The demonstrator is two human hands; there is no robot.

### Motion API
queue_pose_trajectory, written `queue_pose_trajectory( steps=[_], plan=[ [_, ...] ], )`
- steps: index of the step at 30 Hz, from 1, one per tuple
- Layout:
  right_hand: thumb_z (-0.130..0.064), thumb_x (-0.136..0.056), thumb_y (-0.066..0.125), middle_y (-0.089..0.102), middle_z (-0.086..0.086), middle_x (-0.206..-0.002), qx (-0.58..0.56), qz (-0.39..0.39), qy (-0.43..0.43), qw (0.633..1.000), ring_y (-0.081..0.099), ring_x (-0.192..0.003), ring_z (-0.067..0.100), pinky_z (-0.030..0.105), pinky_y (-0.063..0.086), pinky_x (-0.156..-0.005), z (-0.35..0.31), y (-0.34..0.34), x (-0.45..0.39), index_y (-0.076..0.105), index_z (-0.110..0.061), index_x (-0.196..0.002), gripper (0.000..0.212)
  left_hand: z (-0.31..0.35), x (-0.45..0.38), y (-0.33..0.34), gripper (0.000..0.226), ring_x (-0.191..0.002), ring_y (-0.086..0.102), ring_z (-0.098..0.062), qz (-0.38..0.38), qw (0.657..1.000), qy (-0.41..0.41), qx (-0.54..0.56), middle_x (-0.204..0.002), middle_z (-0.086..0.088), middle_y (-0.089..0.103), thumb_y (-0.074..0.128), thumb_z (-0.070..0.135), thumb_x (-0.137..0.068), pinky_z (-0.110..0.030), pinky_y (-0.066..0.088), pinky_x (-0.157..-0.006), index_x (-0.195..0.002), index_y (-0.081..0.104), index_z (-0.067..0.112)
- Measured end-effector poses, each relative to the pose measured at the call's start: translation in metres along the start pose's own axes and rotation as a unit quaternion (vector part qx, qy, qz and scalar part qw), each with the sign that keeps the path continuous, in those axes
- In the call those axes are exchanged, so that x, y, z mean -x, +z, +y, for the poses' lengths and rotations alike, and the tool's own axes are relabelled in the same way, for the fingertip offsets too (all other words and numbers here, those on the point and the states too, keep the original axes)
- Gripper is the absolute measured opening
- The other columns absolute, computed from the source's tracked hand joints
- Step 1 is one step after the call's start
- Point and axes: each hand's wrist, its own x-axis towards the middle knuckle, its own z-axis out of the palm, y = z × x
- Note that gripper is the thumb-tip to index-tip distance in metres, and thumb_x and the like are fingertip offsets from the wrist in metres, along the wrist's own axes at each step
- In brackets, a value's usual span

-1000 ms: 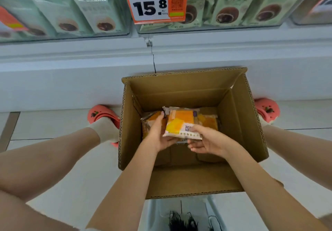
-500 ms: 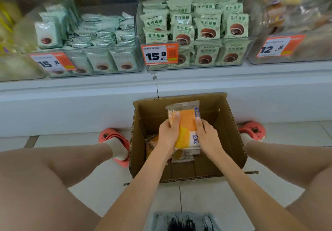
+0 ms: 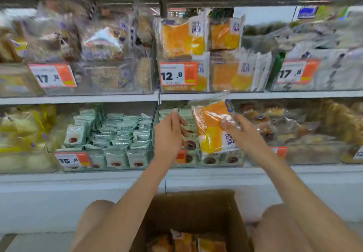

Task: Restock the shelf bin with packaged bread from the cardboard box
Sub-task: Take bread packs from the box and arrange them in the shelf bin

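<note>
Shelves — stocked bins, price tags.

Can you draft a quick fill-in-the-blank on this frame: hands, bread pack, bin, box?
1. The orange-and-white plastic bread pack is held by the ___ hand.
2. The left hand holds ___.
3. The clear shelf bin stocked with matching packs carries a tag reading ___.
4. The brown cardboard box on the floor still contains ___.

Missing words: right; nothing; 12.8; bread packs

Bright even light, motion blur, warped edges
</note>
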Motion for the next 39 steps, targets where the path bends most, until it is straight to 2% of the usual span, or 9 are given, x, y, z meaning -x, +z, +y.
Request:
queue_pose_trajectory(
  steps=[3, 6, 8, 11, 14, 19, 25, 28, 39],
  plan=[
    [-0.04, -0.092, 0.053, 0.054, -0.009, -0.126, 0.06, 0.054, -0.08, 0.994, 0.05, -0.113, 0.0, 0.01, 0.037, -0.077, -0.036, -0.047, -0.042, 0.049, -0.016, -0.127, 0.043, 0.022, -0.041, 0.005, 0.048, -0.054, 0.059, -0.021, 0.03, 0.964, 0.18, -0.194, -0.063, -0.001, 0.063, 0.024, 0.04, -0.102, -0.032, 0.042, -0.046, -0.082, 0.058, 0.013],
    [-0.04, -0.09, 0.055, 0.056, -0.008, -0.095, 0.156, 0.132, -0.163, 0.965, 0.052, -0.086, 0.006, 0.01, 0.037, -0.067, -0.079, -0.094, -0.085, 0.048, -0.018, -0.104, 0.027, 0.043, -0.083, 0.02, 0.037, -0.069, 0.059, -0.022, 0.063, 0.884, 0.364, -0.286, -0.077, -0.002, 0.062, 0.034, 0.036, -0.095, -0.025, 0.032, -0.048, -0.094, 0.061, 0.011],
    [-0.044, -0.088, 0.059, 0.054, -0.005, -0.089, 0.242, 0.167, -0.196, 0.935, 0.051, -0.082, 0.014, 0.027, 0.041, -0.072, -0.103, -0.119, -0.114, 0.048, -0.019, -0.101, 0.03, 0.054, -0.112, 0.038, 0.038, -0.097, 0.059, -0.025, 0.038, 0.839, 0.458, -0.292, -0.1, -0.009, 0.066, 0.041, 0.032, -0.092, -0.029, 0.041, -0.075, -0.108, 0.062, 0.004],
    [-0.049, -0.087, 0.059, 0.06, 0.006, -0.104, 0.41, 0.196, -0.186, 0.871, 0.056, -0.093, 0.031, 0.039, 0.042, -0.071, -0.13, -0.141, -0.158, 0.048, -0.017, -0.109, 0.04, 0.056, -0.153, 0.057, 0.053, -0.131, 0.044, -0.024, 0.027, 0.795, 0.481, -0.368, -0.136, -0.01, 0.054, 0.035, 0.036, -0.095, -0.04, 0.026, -0.11, -0.132, 0.053, 0.004],
    [-0.047, -0.087, 0.06, 0.061, 0.009, -0.117, 0.514, 0.176, -0.177, 0.821, 0.055, -0.106, 0.033, 0.04, 0.038, -0.078, -0.139, -0.141, -0.204, 0.05, -0.019, -0.116, 0.041, 0.043, -0.172, 0.066, 0.058, -0.138, 0.036, -0.027, 0.054, 0.756, 0.474, -0.449, -0.146, -0.012, 0.042, 0.023, 0.039, -0.099, -0.046, 0.024, -0.113, -0.14, 0.044, 0.002],
    [-0.047, -0.088, 0.058, 0.055, 0.004, -0.131, 0.576, 0.079, -0.134, 0.803, 0.046, -0.123, 0.03, 0.051, 0.026, -0.102, -0.142, -0.125, -0.274, 0.05, -0.025, -0.127, 0.045, 0.034, -0.176, 0.069, 0.056, -0.135, 0.039, -0.032, 0.095, 0.74, 0.506, -0.433, -0.142, -0.017, 0.046, 0.024, 0.034, -0.099, -0.047, 0.029, -0.11, -0.137, 0.046, -0.001],
    [-0.037, -0.09, 0.061, 0.054, 0.003, -0.133, 0.537, -0.016, -0.108, 0.837, 0.047, -0.12, 0.028, 0.041, 0.033, -0.099, -0.116, -0.104, -0.322, 0.05, -0.021, -0.128, 0.042, 0.032, -0.176, 0.071, 0.058, -0.137, 0.036, -0.029, 0.099, 0.746, 0.506, -0.422, -0.144, -0.015, 0.044, 0.028, 0.038, -0.098, -0.047, 0.03, -0.11, -0.138, 0.045, 0.001],
    [-0.037, -0.085, 0.067, 0.057, 0.008, -0.127, 0.48, 0.027, -0.119, 0.869, 0.047, -0.118, 0.031, 0.042, 0.039, -0.098, -0.103, -0.102, -0.332, 0.049, -0.022, -0.124, 0.046, 0.031, -0.177, 0.07, 0.058, -0.138, 0.036, -0.029, 0.1, 0.746, 0.507, -0.42, -0.144, -0.015, 0.044, 0.028, 0.038, -0.097, -0.047, 0.032, -0.11, -0.139, 0.044, 0.001],
    [-0.041, -0.096, 0.048, 0.054, 0.02, -0.125, 0.499, 0.096, -0.101, 0.855, 0.038, -0.122, 0.039, 0.039, 0.027, -0.1, -0.091, -0.103, -0.332, 0.048, -0.014, -0.124, 0.039, 0.031, -0.177, 0.072, 0.058, -0.136, 0.038, -0.029, 0.115, 0.743, 0.51, -0.417, -0.141, -0.015, 0.048, 0.027, 0.038, -0.097, -0.046, 0.031, -0.11, -0.137, 0.047, 0.001]
  ],
)
